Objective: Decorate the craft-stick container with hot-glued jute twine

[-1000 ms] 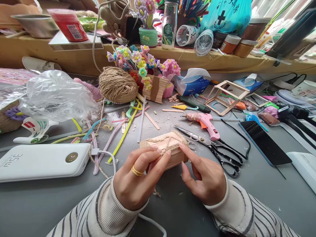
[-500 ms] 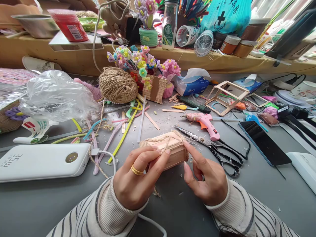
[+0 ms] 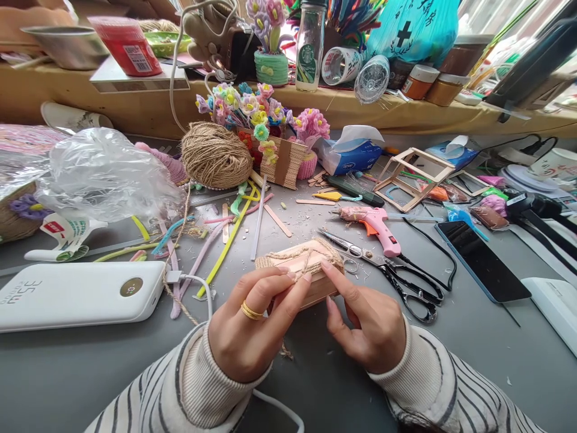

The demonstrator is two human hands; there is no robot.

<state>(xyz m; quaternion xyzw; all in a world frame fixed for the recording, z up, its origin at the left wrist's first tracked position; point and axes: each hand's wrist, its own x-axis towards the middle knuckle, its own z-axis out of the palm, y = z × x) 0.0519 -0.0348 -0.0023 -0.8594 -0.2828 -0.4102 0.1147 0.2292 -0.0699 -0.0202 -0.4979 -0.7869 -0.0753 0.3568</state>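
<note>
My left hand [image 3: 252, 325], with a gold ring, pinches jute twine against the top of a small box made of craft sticks [image 3: 302, 264] on the grey table. My right hand [image 3: 365, 322] grips the box's right end, its forefinger laid on the upper edge by the twine wraps. The twine [image 3: 180, 240] runs from the box back to a large jute ball [image 3: 215, 155] at the rear. Both hands are closed on the box.
Black-handled scissors [image 3: 392, 273] and a pink glue gun [image 3: 374, 224] lie right of the box. A white power bank [image 3: 76, 294] is at left, a phone [image 3: 482, 260] at right. Pipe cleaners, craft sticks, a plastic bag [image 3: 103, 174] and pipe-cleaner flowers [image 3: 261, 120] crowd the back.
My right forefinger slid down the box's right end, then came back up onto its top edge. The left hand and the box stayed put.
</note>
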